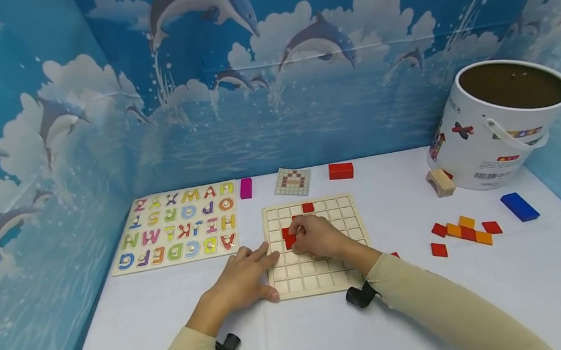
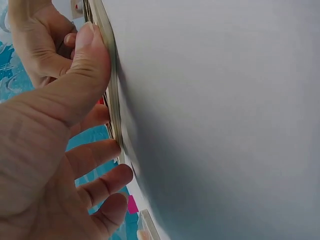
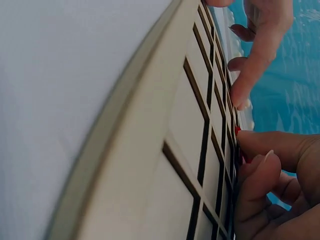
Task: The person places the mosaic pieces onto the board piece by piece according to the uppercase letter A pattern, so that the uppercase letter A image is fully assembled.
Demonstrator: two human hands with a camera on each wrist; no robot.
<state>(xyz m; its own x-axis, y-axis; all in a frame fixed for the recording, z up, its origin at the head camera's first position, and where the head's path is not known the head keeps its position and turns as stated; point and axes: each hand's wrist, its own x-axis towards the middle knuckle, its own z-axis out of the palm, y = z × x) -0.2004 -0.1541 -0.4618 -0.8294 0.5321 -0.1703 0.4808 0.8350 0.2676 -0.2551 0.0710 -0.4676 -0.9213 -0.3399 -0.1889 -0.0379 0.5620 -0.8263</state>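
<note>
Watching from afar, I see the right hand (image 1: pixel 320 237) bent over the grid board (image 1: pixel 296 285), which lies midway between the counter's (image 1: pixel 310 349) left and right edges. Its fingers curl at the red tiles (image 1: pixel 288 242) in the board's left half; the hand hides the contact, so I cannot tell whether they pinch one or merely press it. The left hand (image 1: pixel 244 279) lies spread and released along the board's left edge, grasping nothing, thumb by the near left corner.

I judge the tiles light, stiff and a bit slippery, best taken by two opposite sides. The board looks like thin wood, rigid and easily nudged, so I favour holding it at the rim.

Toward the counter's far edge, the pattern card (image 1: pixel 293 182) and red block (image 1: pixel 341 171) limit reach; the letter board (image 1: pixel 162 265) fills the far left corner, the white bucket (image 1: pixel 476 148) the far right. Loose orange tiles (image 1: pixel 483 238) lie well apart, toward the right edge. I find the easiest room on the near side, between the sleeves (image 1: pixel 436 304).
</note>
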